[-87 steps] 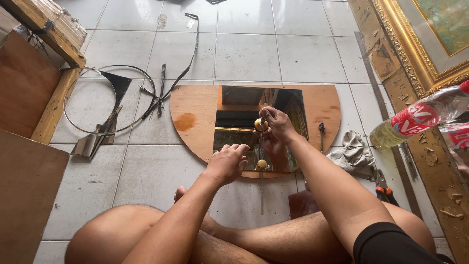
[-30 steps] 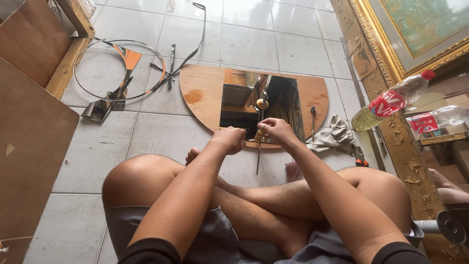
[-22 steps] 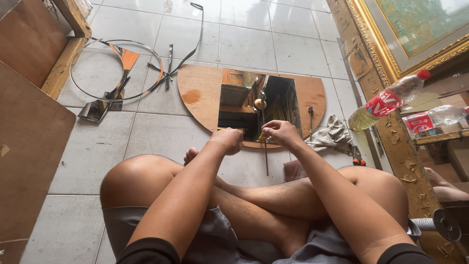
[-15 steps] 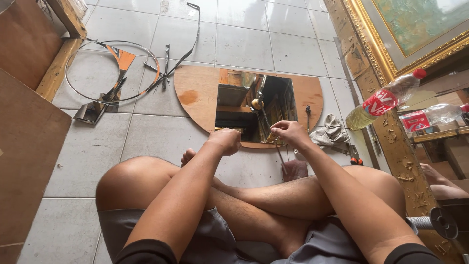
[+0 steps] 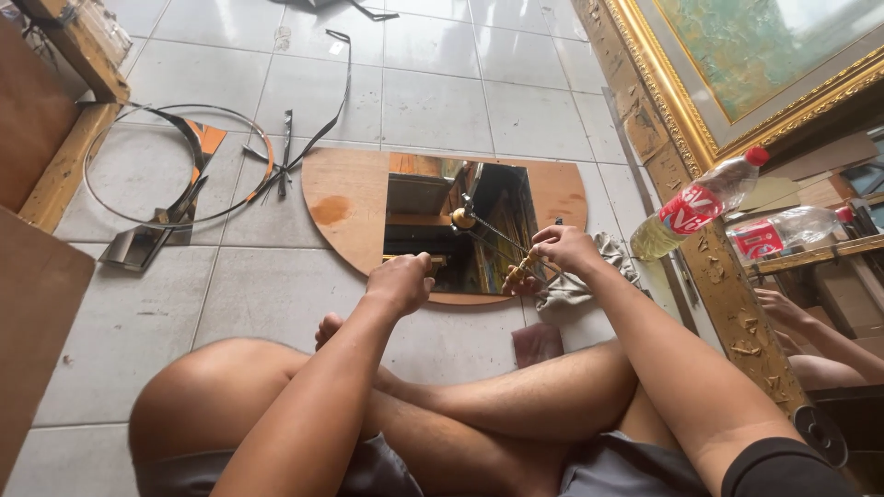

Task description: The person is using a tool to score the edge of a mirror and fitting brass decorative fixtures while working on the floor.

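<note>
Red-labelled bottle (image 5: 702,204) beyond right hand (image 5: 564,247), perhaps.
</note>
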